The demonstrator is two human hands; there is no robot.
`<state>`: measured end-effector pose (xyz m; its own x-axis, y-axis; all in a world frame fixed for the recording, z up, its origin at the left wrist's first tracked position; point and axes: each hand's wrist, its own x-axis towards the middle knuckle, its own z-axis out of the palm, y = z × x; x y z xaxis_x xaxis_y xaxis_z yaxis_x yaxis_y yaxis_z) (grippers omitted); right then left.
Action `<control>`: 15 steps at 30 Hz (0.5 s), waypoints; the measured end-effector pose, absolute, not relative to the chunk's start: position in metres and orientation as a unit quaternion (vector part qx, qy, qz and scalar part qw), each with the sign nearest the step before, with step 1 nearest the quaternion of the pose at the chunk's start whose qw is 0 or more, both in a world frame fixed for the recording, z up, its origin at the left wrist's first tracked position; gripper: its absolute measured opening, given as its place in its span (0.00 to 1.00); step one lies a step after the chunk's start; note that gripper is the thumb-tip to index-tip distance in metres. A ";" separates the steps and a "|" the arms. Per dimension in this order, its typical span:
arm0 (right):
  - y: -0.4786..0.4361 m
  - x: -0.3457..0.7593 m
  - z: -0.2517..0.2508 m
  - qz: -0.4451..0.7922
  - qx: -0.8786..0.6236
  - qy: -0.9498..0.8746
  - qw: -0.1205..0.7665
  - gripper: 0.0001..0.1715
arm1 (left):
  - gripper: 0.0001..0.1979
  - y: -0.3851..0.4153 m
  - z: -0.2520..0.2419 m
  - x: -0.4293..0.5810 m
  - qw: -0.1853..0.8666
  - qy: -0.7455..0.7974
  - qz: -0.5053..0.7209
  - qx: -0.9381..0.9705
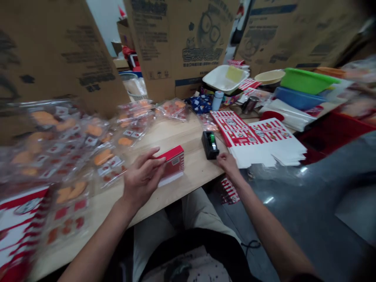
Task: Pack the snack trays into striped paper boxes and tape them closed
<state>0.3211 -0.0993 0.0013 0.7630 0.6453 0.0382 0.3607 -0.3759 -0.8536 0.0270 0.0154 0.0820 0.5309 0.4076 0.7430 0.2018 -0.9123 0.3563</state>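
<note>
My left hand (145, 176) grips a small red and white cardboard box (174, 165) that stands on the wooden table, fingers over its top and thumb along the near side. A black tape dispenser (210, 145) with a green-cored roll stands to the right of the box. At the dispenser's front end my right hand (227, 162) is closed in a pinch; whatever is between those fingertips is too small to make out. Flat red-and-white striped carton blanks (255, 137) lie stacked just beyond that hand.
Clear bags of toy food pieces (104, 158) cover the table's left side. A larger striped box (20, 223) sits at the near left. Behind are a light blue bottle (217, 100), a white tray (219, 78), and green (308, 81) and blue basins (296, 98). Tall cardboard (188, 47) borders the back.
</note>
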 end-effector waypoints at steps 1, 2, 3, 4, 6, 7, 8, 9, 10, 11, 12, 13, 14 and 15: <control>-0.102 0.314 0.009 0.152 -0.811 -0.315 0.470 0.10 | 0.06 0.013 0.084 0.028 0.116 0.176 0.450 0.868; -0.104 0.304 0.019 0.159 -0.796 -0.330 0.481 0.09 | 0.05 0.011 0.085 0.028 0.117 0.177 0.448 0.869; -0.106 0.291 0.030 0.178 -0.771 -0.356 0.498 0.08 | 0.04 0.010 0.085 0.029 0.119 0.181 0.445 0.869; -0.107 0.275 0.043 0.212 -0.723 -0.392 0.528 0.07 | 0.04 0.008 0.086 0.029 0.122 0.186 0.444 0.868; -0.108 0.240 0.069 0.290 -0.622 -0.445 0.575 0.08 | 0.04 0.005 0.086 0.029 0.133 0.195 0.443 0.865; -0.107 0.223 0.081 0.318 -0.582 -0.457 0.593 0.07 | 0.04 0.004 0.087 0.029 0.139 0.198 0.442 0.864; -0.105 0.208 0.092 0.342 -0.551 -0.465 0.602 0.08 | 0.04 0.003 0.087 0.029 0.145 0.204 0.438 0.863; -0.102 0.195 0.101 0.362 -0.530 -0.469 0.607 0.11 | 0.05 0.002 0.087 0.028 0.151 0.212 0.435 0.862; -0.098 0.185 0.108 0.381 -0.515 -0.470 0.608 0.17 | 0.07 0.001 0.087 0.028 0.158 0.222 0.432 0.860; -0.095 0.178 0.112 0.399 -0.504 -0.468 0.606 0.25 | 0.09 0.000 0.086 0.027 0.167 0.232 0.432 0.855; -0.091 0.173 0.114 0.417 -0.497 -0.462 0.605 0.32 | 0.12 0.000 0.086 0.027 0.178 0.240 0.436 0.849; -0.087 0.170 0.115 0.434 -0.491 -0.453 0.604 0.39 | 0.14 0.000 0.085 0.027 0.190 0.243 0.441 0.843; -0.084 0.168 0.114 0.449 -0.486 -0.442 0.606 0.43 | 0.15 0.000 0.084 0.027 0.203 0.243 0.446 0.837; -0.081 0.167 0.112 0.460 -0.482 -0.431 0.609 0.46 | 0.16 0.000 0.084 0.026 0.214 0.239 0.449 0.834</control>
<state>0.1671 -0.0808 0.1123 0.2052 0.9754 0.0810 -0.1458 0.1123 -0.9829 0.0264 0.0002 0.0836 0.4826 0.5911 0.6463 0.2060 -0.7938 0.5723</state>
